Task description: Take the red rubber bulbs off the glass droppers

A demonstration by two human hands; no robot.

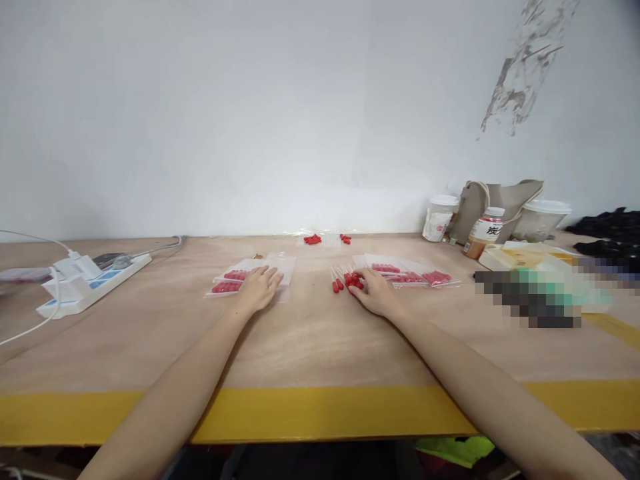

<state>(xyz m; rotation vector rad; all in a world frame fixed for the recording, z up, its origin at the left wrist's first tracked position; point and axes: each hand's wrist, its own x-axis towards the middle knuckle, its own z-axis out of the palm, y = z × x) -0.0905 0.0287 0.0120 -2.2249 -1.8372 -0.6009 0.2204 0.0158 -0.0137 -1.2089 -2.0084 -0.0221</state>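
My left hand (257,288) lies with its fingers stretched forward over clear plastic bags. Rows of red pieces (226,288) show through the bags beside it, and a flat bag part (286,267) sticks out past the fingertips. My right hand (376,292) curls its thumb and fingers round a small heap of red-tipped white sticks (354,281); how many it grips is hidden. Two more red-tipped sticks (338,285) lie just left of the heap. Right of that hand, filled bags of red pieces (410,277) overlap on the table.
Small red piles (313,239) rest on clear plastic near the wall. A white power strip (95,290) with chargers and cables lies at left. At right stand a lidded cup (440,219), a bottle (484,233) and a grey bag (477,203). Yellow tape (320,410) covers the table's front edge.
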